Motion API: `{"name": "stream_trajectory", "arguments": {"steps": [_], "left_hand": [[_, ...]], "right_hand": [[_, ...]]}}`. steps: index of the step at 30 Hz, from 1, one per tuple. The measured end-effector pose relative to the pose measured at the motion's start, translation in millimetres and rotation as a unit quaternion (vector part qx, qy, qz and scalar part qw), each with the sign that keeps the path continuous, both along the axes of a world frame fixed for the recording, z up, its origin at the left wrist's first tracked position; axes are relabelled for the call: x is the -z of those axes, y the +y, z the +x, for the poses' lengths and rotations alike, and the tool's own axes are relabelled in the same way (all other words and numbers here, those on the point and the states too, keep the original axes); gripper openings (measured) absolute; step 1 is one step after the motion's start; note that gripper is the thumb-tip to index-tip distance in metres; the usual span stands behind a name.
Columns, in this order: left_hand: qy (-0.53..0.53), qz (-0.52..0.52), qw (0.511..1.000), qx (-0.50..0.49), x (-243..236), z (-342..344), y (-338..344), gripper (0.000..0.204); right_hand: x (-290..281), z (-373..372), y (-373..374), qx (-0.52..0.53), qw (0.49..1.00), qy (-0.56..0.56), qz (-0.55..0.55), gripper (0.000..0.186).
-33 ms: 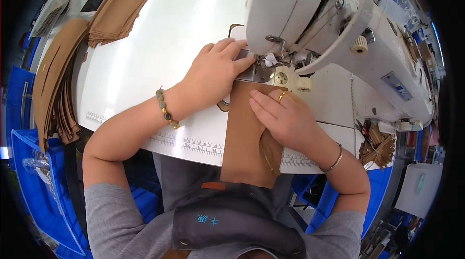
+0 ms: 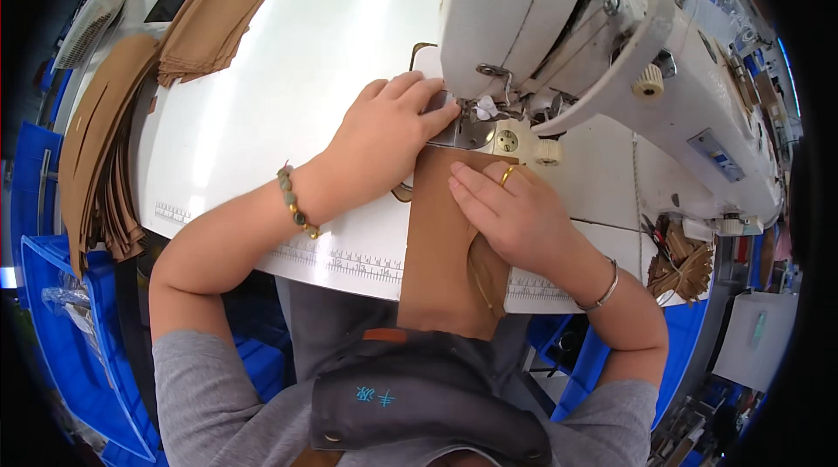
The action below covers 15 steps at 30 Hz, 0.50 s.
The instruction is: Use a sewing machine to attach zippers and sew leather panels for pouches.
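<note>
A brown leather-like piece (image 2: pixel 441 249) lies on the white sewing table below the needle area of the sewing machine (image 2: pixel 497 22). Its lower end hangs past the front edge, and its right side shows a curled layer. My right hand (image 2: pixel 511 205), wearing a gold ring, holds the piece near its upper right, fingers together on top and thumb hidden. At the metal plate beside the presser foot (image 2: pixel 467 116) rests my left hand (image 2: pixel 388 131), its fingers apart and a fingertip close to the foot. Whether that fingertip touches anything there cannot be made out.
Stacks of brown pieces lie at the far left, one flat stack (image 2: pixel 218 22) and one long curved stack (image 2: pixel 100 144) draping over the edge. A bundle of brown scraps (image 2: pixel 681 266) sits at the right. Blue bins (image 2: pixel 74 327) stand below left. A printed ruler (image 2: pixel 349 264) runs along the front.
My left wrist and its beaded bracelet have shifted very slightly. The brown piece and my right hand stay where they were.
</note>
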<state>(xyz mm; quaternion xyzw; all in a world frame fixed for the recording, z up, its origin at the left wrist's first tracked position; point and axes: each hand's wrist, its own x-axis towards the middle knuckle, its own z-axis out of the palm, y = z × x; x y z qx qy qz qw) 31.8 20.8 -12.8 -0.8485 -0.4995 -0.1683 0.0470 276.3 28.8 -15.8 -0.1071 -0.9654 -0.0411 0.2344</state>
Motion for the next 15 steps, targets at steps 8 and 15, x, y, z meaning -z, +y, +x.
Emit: {"name": "stream_trajectory", "arguments": {"steps": [8,15], "left_hand": [[0.137,0.056,0.989,-0.022,-9,11,-5,0.039],[0.12,-0.051,0.991,-0.025,-7,-5,36,0.038]], "right_hand": [[-1,2,-5,0.018,1.0,-0.025,0.006,0.036],[1,0,0,0.054,0.998,-0.018,0.014,0.039]]}}
